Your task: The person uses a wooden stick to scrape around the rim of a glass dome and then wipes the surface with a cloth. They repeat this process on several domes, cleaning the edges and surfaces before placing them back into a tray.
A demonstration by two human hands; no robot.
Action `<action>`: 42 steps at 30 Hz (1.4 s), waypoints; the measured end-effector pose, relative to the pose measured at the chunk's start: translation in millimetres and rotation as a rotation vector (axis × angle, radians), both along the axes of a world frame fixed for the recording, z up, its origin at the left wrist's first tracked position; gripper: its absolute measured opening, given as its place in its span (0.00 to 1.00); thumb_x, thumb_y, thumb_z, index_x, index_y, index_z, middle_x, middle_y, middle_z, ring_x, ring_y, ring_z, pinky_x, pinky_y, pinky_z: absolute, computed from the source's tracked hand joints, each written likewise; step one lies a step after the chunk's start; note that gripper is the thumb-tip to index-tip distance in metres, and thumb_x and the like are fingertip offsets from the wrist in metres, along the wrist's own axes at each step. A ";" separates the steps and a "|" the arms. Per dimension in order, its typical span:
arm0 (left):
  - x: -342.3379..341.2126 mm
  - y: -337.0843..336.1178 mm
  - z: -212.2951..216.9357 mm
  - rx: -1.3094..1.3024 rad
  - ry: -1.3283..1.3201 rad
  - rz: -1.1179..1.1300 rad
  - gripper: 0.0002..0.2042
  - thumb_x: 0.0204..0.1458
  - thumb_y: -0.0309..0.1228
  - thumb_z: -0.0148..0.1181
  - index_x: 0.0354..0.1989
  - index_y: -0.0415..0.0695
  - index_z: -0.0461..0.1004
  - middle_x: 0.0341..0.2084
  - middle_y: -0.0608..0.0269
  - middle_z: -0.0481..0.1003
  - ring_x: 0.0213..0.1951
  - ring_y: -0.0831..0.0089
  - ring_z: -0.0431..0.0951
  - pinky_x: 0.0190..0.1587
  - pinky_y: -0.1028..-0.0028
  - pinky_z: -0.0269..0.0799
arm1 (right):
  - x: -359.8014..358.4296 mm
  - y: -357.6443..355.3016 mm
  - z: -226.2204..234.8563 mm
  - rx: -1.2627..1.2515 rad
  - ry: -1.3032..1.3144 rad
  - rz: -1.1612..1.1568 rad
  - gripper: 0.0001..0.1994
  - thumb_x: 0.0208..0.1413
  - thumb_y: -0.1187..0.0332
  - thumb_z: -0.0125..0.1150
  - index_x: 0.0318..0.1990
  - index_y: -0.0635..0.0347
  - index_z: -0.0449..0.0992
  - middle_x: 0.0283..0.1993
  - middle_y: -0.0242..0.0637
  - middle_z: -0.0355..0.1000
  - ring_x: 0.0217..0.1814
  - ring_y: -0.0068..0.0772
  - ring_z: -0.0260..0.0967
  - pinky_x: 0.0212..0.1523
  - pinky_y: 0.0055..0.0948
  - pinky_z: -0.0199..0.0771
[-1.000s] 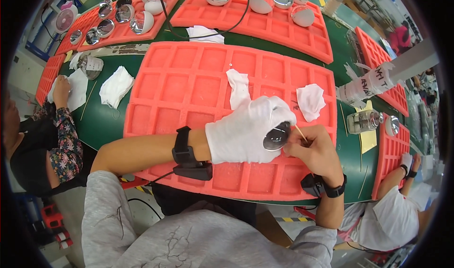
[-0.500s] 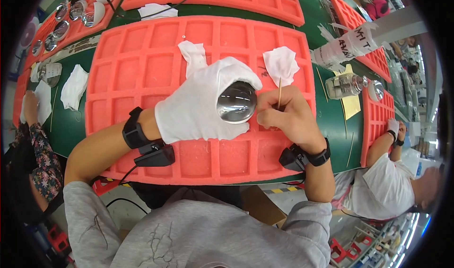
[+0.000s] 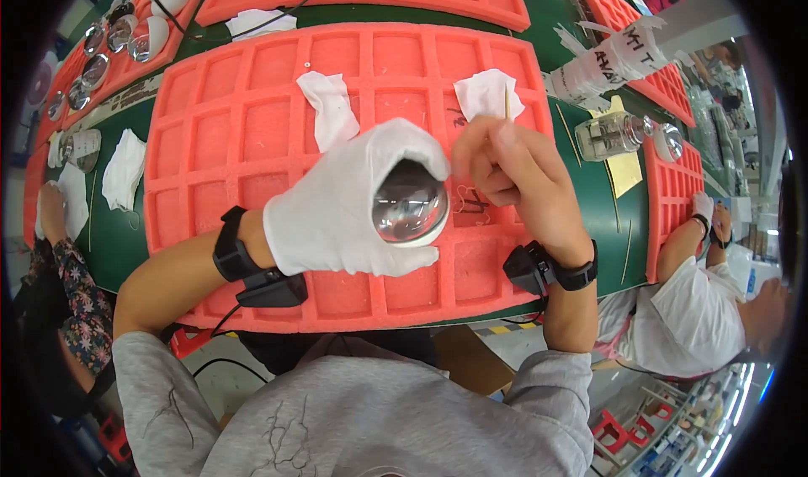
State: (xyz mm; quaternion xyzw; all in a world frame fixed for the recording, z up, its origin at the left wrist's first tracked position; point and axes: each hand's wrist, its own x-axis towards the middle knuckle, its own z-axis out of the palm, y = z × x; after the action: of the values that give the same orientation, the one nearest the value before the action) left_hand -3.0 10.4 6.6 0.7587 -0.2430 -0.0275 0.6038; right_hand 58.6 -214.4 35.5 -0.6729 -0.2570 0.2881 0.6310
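Note:
My left hand (image 3: pixel 341 212), in a white glove, is wrapped round a shiny clear dome (image 3: pixel 411 207) with a white rim, held above the pink foam tray (image 3: pixel 412 290). My bare right hand (image 3: pixel 526 178) is just right of the dome, apart from it, its fingers pinched on a thin wooden stick (image 3: pixel 507 102) that points up and away. Beyond my hands, one white cloth (image 3: pixel 330 111) and another white cloth (image 3: pixel 488 92) lie on the tray. Both wrists carry black straps with small boxes.
A glass jar (image 3: pixel 613 136) stands on a yellow paper (image 3: pixel 624 174) at the right, near loose sticks. Several shiny domes (image 3: pixel 94 71) sit in a tray at the far left. A second jar (image 3: pixel 82 149) is at the left. Co-workers sit on both sides; a wrapped post (image 3: pixel 610 60) rises at right.
My right hand has drawn back from the dome, lifting and turning with the stick. My left hand has moved slightly nearer and left with the dome, which is tilted differently.

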 end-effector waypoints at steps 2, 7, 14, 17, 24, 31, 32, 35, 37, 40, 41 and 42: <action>-2.1 -2.8 2.8 -0.002 0.004 -0.022 0.25 0.39 0.28 0.74 0.47 0.44 0.71 0.41 0.60 0.72 0.44 0.62 0.75 0.48 0.67 0.74 | -7.9 1.2 12.1 -0.034 0.007 -0.104 0.22 0.74 0.57 0.38 0.38 0.63 0.74 0.23 0.23 0.60 0.20 0.12 0.45 0.21 0.19 0.40; 3.1 0.5 23.6 0.352 -0.148 -0.125 0.30 0.35 0.28 0.78 0.50 0.46 0.71 0.48 0.58 0.71 0.54 0.61 0.72 0.66 0.62 0.57 | -41.7 -13.0 14.6 -0.051 0.106 -0.298 0.19 0.75 0.58 0.37 0.44 0.63 0.72 0.24 0.21 0.56 0.21 0.11 0.44 0.21 0.18 0.40; 2.7 23.0 43.0 0.264 0.150 -0.379 0.24 0.41 0.27 0.71 0.49 0.45 0.71 0.47 0.56 0.72 0.50 0.58 0.74 0.52 0.63 0.72 | -77.8 -30.1 14.3 -0.220 -0.065 -0.238 0.16 0.72 0.59 0.47 0.52 0.64 0.72 0.24 0.26 0.61 0.21 0.17 0.53 0.20 0.23 0.54; -4.7 27.7 56.3 0.494 0.133 -0.301 0.25 0.38 0.26 0.75 0.49 0.46 0.75 0.52 0.56 0.72 0.56 0.55 0.73 0.60 0.61 0.69 | -95.6 -20.5 -9.4 -0.406 -0.365 -0.232 0.17 0.69 0.60 0.53 0.54 0.65 0.73 0.24 0.31 0.65 0.21 0.25 0.61 0.22 0.28 0.62; -36.3 39.1 48.4 0.488 0.196 0.102 0.20 0.41 0.30 0.73 0.45 0.45 0.75 0.50 0.55 0.72 0.52 0.55 0.74 0.54 0.61 0.72 | -114.4 -5.2 -27.1 -0.709 -0.935 -0.250 0.22 0.59 0.62 0.64 0.58 0.61 0.73 0.30 0.45 0.74 0.30 0.45 0.75 0.30 0.36 0.74; -27.5 25.3 37.7 0.764 -0.099 0.186 0.25 0.38 0.28 0.76 0.48 0.46 0.76 0.50 0.57 0.72 0.54 0.58 0.73 0.54 0.61 0.71 | -72.0 -27.0 -6.6 -0.708 -0.820 -0.125 0.15 0.64 0.68 0.57 0.57 0.57 0.74 0.33 0.45 0.75 0.29 0.47 0.74 0.31 0.36 0.74; -20.8 39.4 31.7 0.600 -0.135 0.052 0.25 0.38 0.28 0.76 0.48 0.47 0.75 0.50 0.57 0.72 0.53 0.58 0.73 0.55 0.61 0.71 | -63.8 -22.4 -2.5 -0.703 -0.829 -0.100 0.15 0.64 0.68 0.57 0.57 0.57 0.74 0.33 0.45 0.75 0.29 0.47 0.74 0.31 0.36 0.74; -8.2 63.7 17.0 0.360 -0.150 -0.144 0.26 0.37 0.29 0.77 0.49 0.47 0.75 0.49 0.58 0.72 0.53 0.57 0.73 0.55 0.61 0.71 | -43.0 -12.0 23.1 -0.403 -0.782 0.019 0.11 0.66 0.73 0.52 0.53 0.60 0.75 0.28 0.39 0.73 0.27 0.38 0.74 0.28 0.29 0.69; -5.0 72.1 10.6 0.221 -0.095 -0.284 0.27 0.37 0.31 0.78 0.49 0.47 0.75 0.48 0.60 0.73 0.52 0.56 0.73 0.55 0.61 0.70 | -29.6 1.8 40.4 -0.341 -0.652 0.096 0.10 0.67 0.73 0.50 0.52 0.60 0.73 0.27 0.37 0.72 0.26 0.34 0.74 0.27 0.27 0.67; -19.5 61.2 14.2 0.219 0.033 -0.140 0.27 0.37 0.32 0.78 0.50 0.48 0.75 0.46 0.61 0.74 0.52 0.57 0.73 0.54 0.61 0.71 | -19.3 22.5 48.1 -0.223 -0.382 0.231 0.09 0.69 0.74 0.46 0.51 0.61 0.71 0.24 0.34 0.70 0.24 0.26 0.74 0.25 0.23 0.63; -22.6 59.0 16.4 0.219 0.101 -0.075 0.27 0.38 0.32 0.78 0.50 0.48 0.75 0.46 0.62 0.75 0.51 0.57 0.74 0.54 0.61 0.71 | -19.6 29.2 41.8 -0.217 -0.241 0.248 0.09 0.69 0.74 0.45 0.52 0.62 0.70 0.22 0.32 0.69 0.23 0.23 0.71 0.23 0.22 0.62; -20.8 58.4 18.0 0.213 0.102 -0.074 0.27 0.38 0.32 0.78 0.50 0.48 0.75 0.46 0.62 0.75 0.51 0.57 0.74 0.54 0.61 0.71 | -19.1 33.5 33.8 -0.211 -0.101 0.258 0.09 0.70 0.74 0.44 0.52 0.62 0.69 0.21 0.30 0.67 0.21 0.21 0.69 0.22 0.21 0.60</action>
State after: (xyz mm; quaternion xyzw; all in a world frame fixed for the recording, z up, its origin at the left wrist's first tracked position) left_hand -23.8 68.8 24.7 0.8067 -0.2355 -0.1142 0.5299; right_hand 39.4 -181.0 69.3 -0.7104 -0.3412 0.3578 0.5009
